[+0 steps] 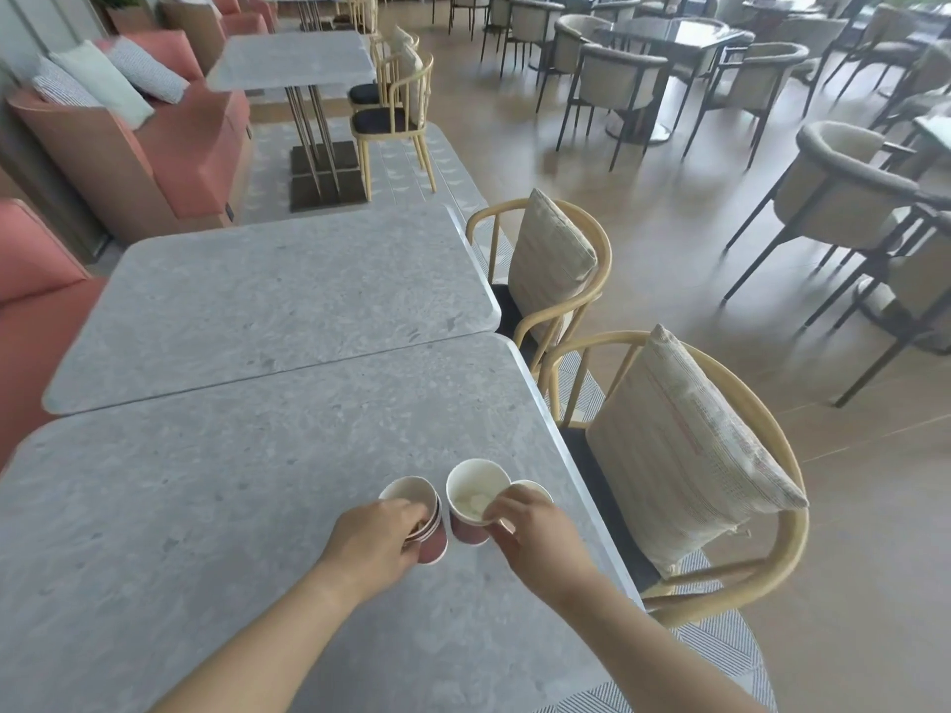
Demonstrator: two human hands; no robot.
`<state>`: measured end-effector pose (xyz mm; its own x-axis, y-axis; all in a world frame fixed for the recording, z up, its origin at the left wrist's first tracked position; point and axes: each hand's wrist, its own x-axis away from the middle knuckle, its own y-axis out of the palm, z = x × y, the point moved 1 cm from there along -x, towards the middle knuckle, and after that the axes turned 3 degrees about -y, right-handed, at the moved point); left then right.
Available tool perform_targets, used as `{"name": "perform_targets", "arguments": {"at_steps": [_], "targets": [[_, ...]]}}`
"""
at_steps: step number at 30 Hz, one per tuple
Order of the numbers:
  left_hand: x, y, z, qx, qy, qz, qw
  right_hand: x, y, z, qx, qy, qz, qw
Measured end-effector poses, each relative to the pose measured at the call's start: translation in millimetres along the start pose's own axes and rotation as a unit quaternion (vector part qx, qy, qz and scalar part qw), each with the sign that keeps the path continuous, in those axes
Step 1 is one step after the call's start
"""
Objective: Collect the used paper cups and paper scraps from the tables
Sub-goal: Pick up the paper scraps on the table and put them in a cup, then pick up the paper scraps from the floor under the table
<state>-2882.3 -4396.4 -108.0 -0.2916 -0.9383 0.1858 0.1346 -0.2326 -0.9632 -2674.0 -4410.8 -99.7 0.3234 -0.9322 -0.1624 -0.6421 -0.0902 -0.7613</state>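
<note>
On the near grey stone table [206,481], close to its right edge, my left hand [373,542] grips a nested stack of pink paper cups [429,527], white inside. Beside it stands another pink cup [473,499] holding white paper scraps. My right hand [535,532] pinches that cup's rim on its right side. Just behind my right fingers, the white rim of a third cup [532,487] peeks out; most of it is hidden by the hand.
A second grey table [288,295] abuts the near one. Two wooden chairs with beige cushions [684,455] [553,265] stand along the right edge. Pink sofas [46,311] line the left. More tables and dark-framed chairs [849,198] fill the room beyond.
</note>
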Motion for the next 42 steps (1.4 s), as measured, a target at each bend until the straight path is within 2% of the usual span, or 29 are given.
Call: {"name": "perform_targets", "arguments": {"at_steps": [5, 8, 14, 20, 23, 30, 34, 42], "targets": [[-10, -1, 11, -0.013, 0.021, -0.012, 1.000, -1, -35, 3, 0.025, 0.024, 0.087, 0.996], [-14, 4, 16, -0.010, 0.035, -0.025, 0.999, 9, -45, 12, 0.032, 0.038, 0.105, 0.993], [-24, 9, 22, 0.011, 0.061, -0.047, 0.997, 20, -29, 27, 0.052, 0.091, 0.049, 0.993], [-29, 13, 24, 0.011, 0.075, -0.051, 0.996, 17, -10, 32, 0.097, 0.155, -0.056, 0.981], [-25, 16, 26, 0.034, 0.079, -0.046, 0.995, 18, -7, 35, 0.099, 0.168, -0.080, 0.978], [-7, 11, 47, 0.063, 0.056, 0.027, 0.996, 31, -19, 35, 0.078, 0.119, -0.063, 0.988], [18, 12, 72, 0.093, 0.006, 0.072, 0.993, 50, -33, 38, 0.065, 0.073, -0.076, 0.992], [84, 25, 129, 0.102, -0.089, 0.105, 0.985, 97, -50, 40, 0.053, -0.024, -0.086, 0.995]]}}
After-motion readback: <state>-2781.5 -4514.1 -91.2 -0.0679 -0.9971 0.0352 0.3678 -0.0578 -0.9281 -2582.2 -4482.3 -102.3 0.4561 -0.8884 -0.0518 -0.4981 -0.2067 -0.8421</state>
